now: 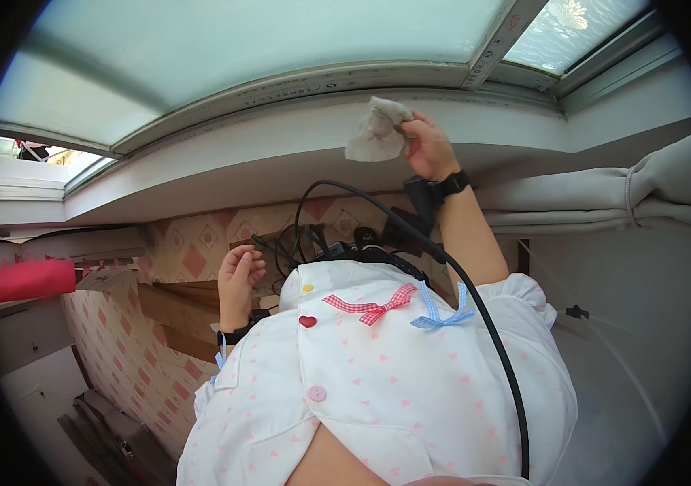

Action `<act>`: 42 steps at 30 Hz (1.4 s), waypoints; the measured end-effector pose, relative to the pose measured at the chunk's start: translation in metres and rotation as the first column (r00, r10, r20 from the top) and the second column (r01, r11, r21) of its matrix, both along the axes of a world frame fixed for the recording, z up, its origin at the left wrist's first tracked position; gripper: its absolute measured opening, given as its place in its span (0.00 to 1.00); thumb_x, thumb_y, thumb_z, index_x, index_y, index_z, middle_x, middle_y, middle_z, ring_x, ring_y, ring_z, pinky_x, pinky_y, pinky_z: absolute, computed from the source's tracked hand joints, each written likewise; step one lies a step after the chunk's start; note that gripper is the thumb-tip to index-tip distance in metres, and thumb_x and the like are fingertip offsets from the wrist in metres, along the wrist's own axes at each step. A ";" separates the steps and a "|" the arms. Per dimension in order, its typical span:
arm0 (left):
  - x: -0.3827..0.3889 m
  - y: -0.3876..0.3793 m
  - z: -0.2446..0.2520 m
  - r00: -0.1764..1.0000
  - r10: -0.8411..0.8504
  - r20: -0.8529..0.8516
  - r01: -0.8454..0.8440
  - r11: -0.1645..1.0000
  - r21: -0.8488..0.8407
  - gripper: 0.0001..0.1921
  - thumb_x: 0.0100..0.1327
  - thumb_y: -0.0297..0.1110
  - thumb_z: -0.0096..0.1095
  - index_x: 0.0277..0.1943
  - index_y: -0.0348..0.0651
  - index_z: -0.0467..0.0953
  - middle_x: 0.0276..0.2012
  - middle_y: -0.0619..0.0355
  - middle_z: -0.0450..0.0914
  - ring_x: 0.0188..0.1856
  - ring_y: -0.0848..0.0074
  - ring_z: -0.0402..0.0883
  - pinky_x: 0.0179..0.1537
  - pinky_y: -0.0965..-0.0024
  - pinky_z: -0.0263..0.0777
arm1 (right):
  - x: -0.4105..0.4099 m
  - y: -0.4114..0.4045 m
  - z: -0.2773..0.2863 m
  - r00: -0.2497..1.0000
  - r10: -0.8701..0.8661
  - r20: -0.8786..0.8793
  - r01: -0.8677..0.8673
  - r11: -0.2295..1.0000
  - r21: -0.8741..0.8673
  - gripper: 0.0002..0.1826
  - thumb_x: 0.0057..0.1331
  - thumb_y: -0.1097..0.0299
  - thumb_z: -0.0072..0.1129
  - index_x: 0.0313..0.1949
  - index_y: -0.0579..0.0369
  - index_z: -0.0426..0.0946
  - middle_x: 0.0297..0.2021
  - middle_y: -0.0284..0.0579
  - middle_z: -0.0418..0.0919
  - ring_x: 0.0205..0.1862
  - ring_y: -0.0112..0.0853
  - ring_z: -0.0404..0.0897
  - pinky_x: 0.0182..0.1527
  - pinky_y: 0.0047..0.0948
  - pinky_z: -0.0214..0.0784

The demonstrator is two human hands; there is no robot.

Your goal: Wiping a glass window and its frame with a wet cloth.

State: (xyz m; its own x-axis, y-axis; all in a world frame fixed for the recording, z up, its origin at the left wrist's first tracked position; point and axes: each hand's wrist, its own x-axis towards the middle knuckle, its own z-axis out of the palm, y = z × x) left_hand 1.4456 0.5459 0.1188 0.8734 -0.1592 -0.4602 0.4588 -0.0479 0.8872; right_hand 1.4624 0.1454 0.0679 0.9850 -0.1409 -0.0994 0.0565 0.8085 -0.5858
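My right hand [430,149] pinches a crumpled, greyish-white cloth or wipe [378,136] between thumb and fingers. The cloth hangs before the white window sill [297,130], just below the metal window frame [297,85]; whether it touches the sill I cannot tell. Frosted glass panes [272,36] fill the sliding window above. My left hand [240,276] is raised near my waist, its fingers loosely curled and slightly apart, with nothing seen in it. Both wrists wear black straps, and a dark device [423,197] sits at the right one.
A black cable [479,285] arcs across my front from the right. Tied pale curtains [570,191] hang at the right. At the left are a pink-red object [23,281] and cardboard pieces [181,310] on the patterned floor [120,340]. A window gap [48,161] shows at far left.
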 end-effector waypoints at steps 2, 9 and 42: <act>-0.005 0.005 -0.003 1.000 0.014 -0.004 -0.014 1.000 -0.010 0.09 0.67 0.31 0.49 0.46 0.39 0.71 0.37 0.59 0.76 0.36 0.81 0.76 0.39 0.78 0.72 | -0.016 -0.031 0.006 0.999 -0.051 -0.009 0.051 0.992 0.111 0.17 0.63 0.71 0.45 0.50 0.64 0.69 0.45 0.44 0.76 0.47 0.33 0.76 0.51 0.32 0.68; -0.014 0.019 0.005 0.998 0.055 -0.002 -0.055 0.998 -0.016 0.08 0.66 0.30 0.50 0.46 0.39 0.71 0.38 0.58 0.76 0.36 0.82 0.76 0.38 0.79 0.72 | -0.042 -0.127 -0.041 0.738 -0.597 -0.314 -0.138 0.322 -0.937 0.25 0.60 0.60 0.55 0.52 0.64 0.68 0.48 0.50 0.74 0.50 0.39 0.73 0.53 0.38 0.65; -0.004 0.017 -0.002 1.000 0.003 -0.023 -0.003 1.000 -0.023 0.09 0.66 0.31 0.50 0.46 0.40 0.71 0.37 0.60 0.76 0.35 0.82 0.76 0.38 0.78 0.71 | 0.042 0.083 -0.042 0.906 0.066 0.417 0.415 0.040 -0.909 0.19 0.58 0.80 0.45 0.47 0.49 0.75 0.43 0.45 0.78 0.45 0.40 0.76 0.46 0.30 0.70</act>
